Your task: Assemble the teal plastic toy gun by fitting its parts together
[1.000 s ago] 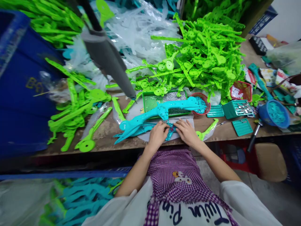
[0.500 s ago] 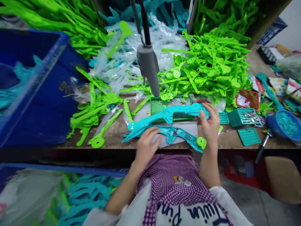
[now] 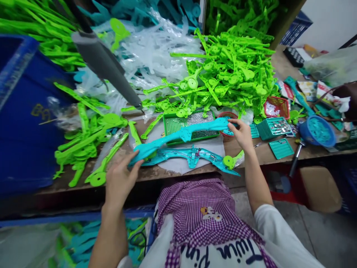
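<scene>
As your left hand pinches one end of the blue shell between slightly parted thumb and fingers, your right hand pinches the other, forearms spread and reaching forward, the shell crossing before the green tray, some fingertips hidden, any lift unclear.

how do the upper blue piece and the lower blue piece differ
The upper piece is held near its ends by the left hand and right hand; the lower piece lies partly on the white sheet.
The upper piece shows a smooth outer face; the lower piece shows a detailed inner side with reddish bits mid-length.
Both are long and curved.
</scene>
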{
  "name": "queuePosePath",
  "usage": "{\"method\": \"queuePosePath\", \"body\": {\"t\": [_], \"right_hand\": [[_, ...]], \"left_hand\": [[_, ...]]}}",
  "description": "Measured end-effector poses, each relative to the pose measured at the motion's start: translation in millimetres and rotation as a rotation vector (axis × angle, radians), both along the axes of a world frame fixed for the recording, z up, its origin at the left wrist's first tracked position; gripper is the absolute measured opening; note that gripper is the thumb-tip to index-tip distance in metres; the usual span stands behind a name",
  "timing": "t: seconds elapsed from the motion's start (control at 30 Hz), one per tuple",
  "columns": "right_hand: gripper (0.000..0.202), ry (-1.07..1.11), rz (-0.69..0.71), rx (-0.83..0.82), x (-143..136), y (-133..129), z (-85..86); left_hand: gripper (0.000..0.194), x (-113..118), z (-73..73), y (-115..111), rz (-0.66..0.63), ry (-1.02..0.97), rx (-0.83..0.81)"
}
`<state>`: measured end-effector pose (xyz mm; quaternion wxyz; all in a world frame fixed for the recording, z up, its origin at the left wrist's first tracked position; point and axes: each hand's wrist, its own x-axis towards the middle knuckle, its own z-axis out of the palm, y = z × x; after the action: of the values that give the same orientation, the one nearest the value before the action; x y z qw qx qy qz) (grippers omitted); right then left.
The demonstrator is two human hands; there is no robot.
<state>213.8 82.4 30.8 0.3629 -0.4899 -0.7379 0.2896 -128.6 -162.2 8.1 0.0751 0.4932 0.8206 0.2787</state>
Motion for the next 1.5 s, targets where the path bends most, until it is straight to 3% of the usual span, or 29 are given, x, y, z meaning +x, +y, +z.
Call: {"method": "queuePosePath", "body": {"t": [0.17,0.33,0.43,0.57,0.9,1.03,1.2,1.37,1.5], "right_hand": [[0.045,0.021,0.057,-0.042,1,-3,24.7],[0.038,0.042,-0.066,0.034,22,-44,38.9],[0.039,0.087,-0.134,-0.004,34,-63,30.9],[0.038,0.113,-0.183,0.015,41,-76,19.0],[0.033,0.122,-0.223,0.053,59,-121,-17.2],[0.029,0.128,-0.183,0.032,61,-129,-22.1],[0.031,0.148,-0.163,-0.04,57,-127,-7.0],[0.032,0.177,-0.152,-0.006,45,-109,16.9],[0.034,0.151,-0.079,-0.005,43,-102,26.1]], "left_hand": [[0.041,-14,22.4,7,-0.026,0.037,0.082],[0.046,-26,27.0,12,-0.114,-0.078,0.068],[0.053,-32,25.0,17,-0.204,-0.179,-0.049],[0.053,-34,22.3,20,-0.307,-0.106,-0.1],[0.04,-18,-9.8,7,-0.293,0.129,-0.064],[0.036,-21,-17.6,9,-0.286,0.204,-0.078],[0.037,-27,-16.0,16,-0.313,0.197,-0.108],[0.037,-30,-5.6,24,-0.347,0.125,-0.118],[0.035,-32,-5.5,22,-0.367,0.233,-0.164]]}}
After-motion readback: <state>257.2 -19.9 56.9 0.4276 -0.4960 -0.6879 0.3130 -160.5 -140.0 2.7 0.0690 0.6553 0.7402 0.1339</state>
